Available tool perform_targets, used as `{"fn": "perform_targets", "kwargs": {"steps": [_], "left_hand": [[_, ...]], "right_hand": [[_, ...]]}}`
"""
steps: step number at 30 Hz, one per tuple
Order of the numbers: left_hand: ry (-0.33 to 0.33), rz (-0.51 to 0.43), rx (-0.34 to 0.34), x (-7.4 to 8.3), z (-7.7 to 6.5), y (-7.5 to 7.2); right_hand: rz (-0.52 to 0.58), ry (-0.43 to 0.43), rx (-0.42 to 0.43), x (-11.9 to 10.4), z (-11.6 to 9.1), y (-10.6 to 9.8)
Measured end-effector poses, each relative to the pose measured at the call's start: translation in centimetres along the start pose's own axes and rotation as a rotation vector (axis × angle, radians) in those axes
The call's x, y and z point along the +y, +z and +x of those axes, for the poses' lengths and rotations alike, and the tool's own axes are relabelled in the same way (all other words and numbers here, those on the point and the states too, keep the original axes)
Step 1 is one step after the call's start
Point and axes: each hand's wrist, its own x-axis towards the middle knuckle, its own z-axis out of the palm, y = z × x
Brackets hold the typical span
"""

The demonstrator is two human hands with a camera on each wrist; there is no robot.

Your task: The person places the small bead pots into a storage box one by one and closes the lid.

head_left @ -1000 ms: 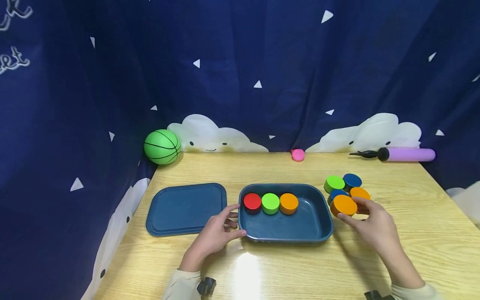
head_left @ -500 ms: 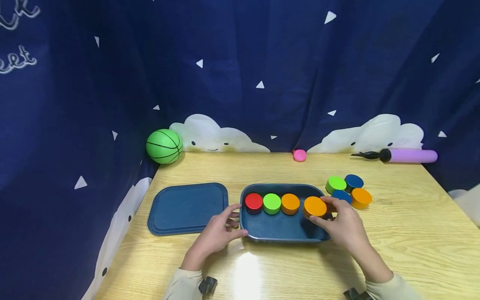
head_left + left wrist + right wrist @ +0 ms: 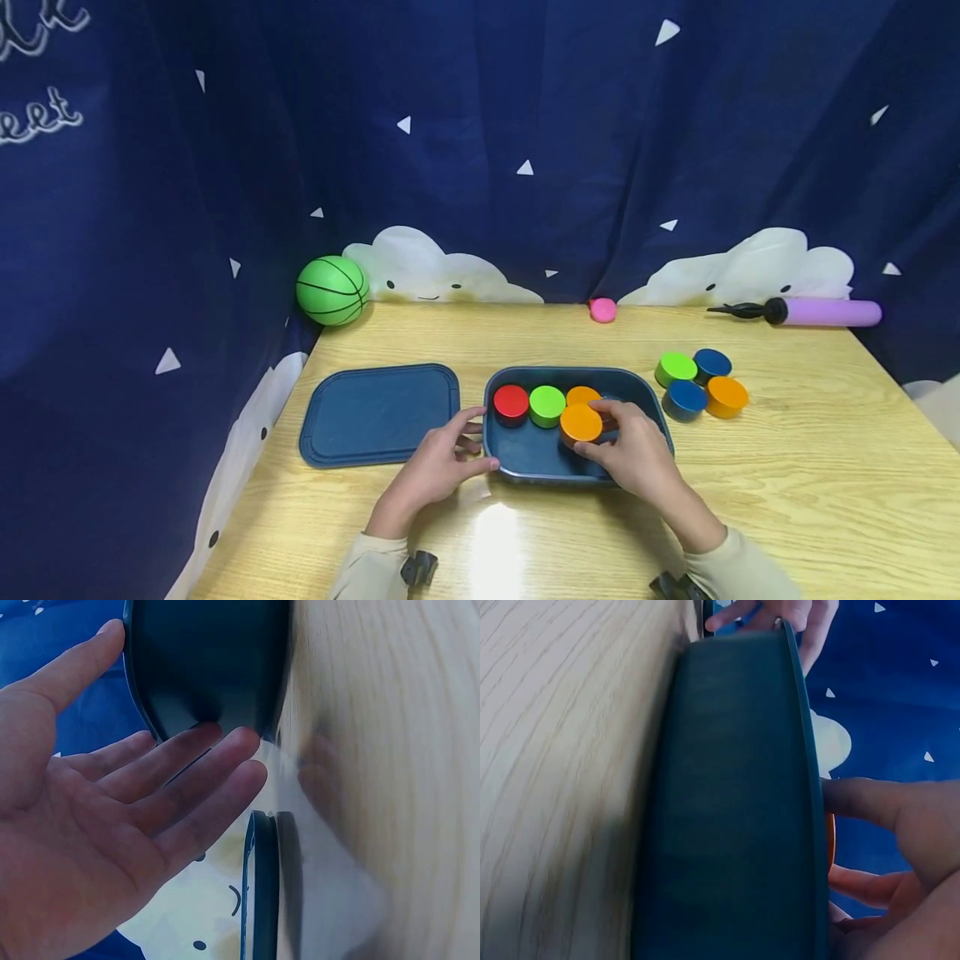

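Head view: your right hand (image 3: 637, 454) is gripping an orange disc (image 3: 581, 422) inside the blue tray (image 3: 648, 392), just in front of the red disc (image 3: 512, 402), green disc (image 3: 547, 403) and another orange disc (image 3: 584, 393) already lying there; four discs (image 3: 701, 383) are waiting on the worktop (image 3: 787, 483).
Left wrist view: your left hand (image 3: 97, 825) is bracing the tray's wall (image 3: 202, 667) with relaxed, straight fingers (image 3: 202, 769).
Right wrist view: your fingers (image 3: 870, 802) are curling over the tray's rim (image 3: 802, 787); an orange edge is showing.
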Motion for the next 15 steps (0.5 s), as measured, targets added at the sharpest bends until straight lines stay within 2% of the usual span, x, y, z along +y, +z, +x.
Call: {"fn": "perform_targets", "kwargs": {"steps": [15], "left_hand": [[0.003, -0.014, 0.001, 0.0, 0.0, 0.0]], "right_hand": [[-0.029, -0.035, -0.087, -2.4, 1.6, 3.9]]}}
